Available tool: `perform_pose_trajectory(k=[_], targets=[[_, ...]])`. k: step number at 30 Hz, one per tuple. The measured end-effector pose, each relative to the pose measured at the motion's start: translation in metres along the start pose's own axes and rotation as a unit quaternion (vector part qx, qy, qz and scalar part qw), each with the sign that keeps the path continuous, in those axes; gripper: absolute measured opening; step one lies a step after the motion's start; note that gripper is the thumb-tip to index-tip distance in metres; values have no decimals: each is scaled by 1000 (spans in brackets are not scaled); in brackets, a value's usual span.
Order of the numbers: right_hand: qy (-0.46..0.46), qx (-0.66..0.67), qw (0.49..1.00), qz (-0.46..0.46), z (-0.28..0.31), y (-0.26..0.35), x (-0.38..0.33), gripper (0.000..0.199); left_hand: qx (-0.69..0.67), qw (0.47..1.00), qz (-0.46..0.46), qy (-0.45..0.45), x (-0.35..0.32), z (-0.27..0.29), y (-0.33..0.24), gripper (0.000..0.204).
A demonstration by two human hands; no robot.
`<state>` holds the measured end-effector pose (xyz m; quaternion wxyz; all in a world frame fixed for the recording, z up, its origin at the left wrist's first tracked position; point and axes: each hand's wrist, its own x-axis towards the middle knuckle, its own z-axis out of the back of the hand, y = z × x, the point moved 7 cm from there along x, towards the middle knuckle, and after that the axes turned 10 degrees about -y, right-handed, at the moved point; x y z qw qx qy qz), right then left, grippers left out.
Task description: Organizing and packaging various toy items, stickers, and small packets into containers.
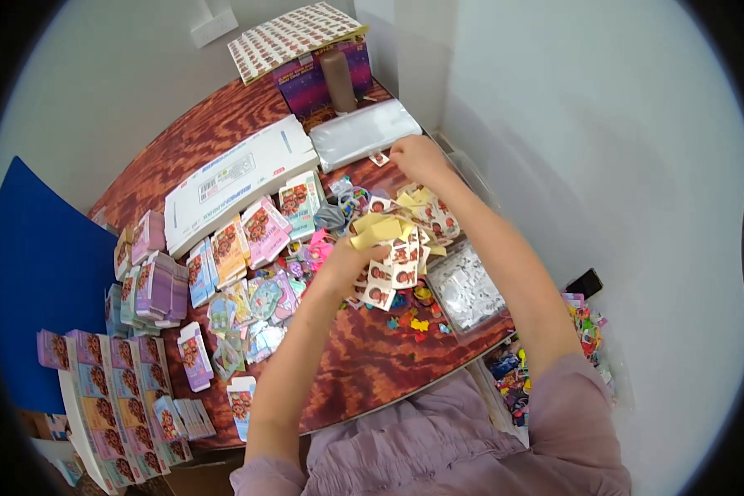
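My left hand [347,266] is closed around a bunch of yellow-backed paper pieces [380,230] over the middle of the table. White sticker squares [393,277] with small printed figures hang and lie beside those fingers. My right hand [422,159] reaches farther out, its fingers pinched at the edge of a small printed sticker [379,159], close to a stack of clear plastic bags [364,132]. More sticker sheets [438,217] with yellow backs lie under my right forearm.
Small printed boxes [264,231] stand in rows at the left, before a long white carton [240,182]. A clear tray of silvery-white pieces [469,289] sits right. Behind are a purple box [310,83], a brown bottle [337,81] and a sticker sheet [298,33].
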<state>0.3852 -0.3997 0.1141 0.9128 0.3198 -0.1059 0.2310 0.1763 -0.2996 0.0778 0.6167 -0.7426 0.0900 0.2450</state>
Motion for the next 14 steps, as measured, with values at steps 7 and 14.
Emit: perform_pose_trajectory(k=[7,14], targets=[[103,-275,955,49,-92,2,42,24,-47,999,13,12,-8,11,5,46],[163,-372,903,138,-114,13,44,25,-57,998,28,30,-1,25,4,51]])
